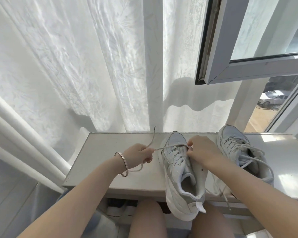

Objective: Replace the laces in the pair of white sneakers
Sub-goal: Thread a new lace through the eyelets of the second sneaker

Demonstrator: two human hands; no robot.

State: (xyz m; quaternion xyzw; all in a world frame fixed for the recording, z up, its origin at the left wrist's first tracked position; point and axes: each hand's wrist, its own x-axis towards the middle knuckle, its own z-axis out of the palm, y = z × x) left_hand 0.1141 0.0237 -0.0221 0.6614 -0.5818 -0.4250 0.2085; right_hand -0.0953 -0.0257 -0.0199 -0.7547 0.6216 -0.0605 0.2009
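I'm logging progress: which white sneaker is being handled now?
The middle white sneaker, heel overhanging the grey ledge: the right hand pinches its pale lace at the eyelets, the left hand grips that lace. The sneaker farther right is in neither hand.

Sheer white curtain [93, 66], open window [248, 48] (sunlit), pale sill [110, 160], parked car [272, 99] outside

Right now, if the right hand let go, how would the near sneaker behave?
The sneaker would probably tip off, its heel overhanging the ledge. Seemingly light: the taut lace in the left hand could drag it sideways without the right hand.
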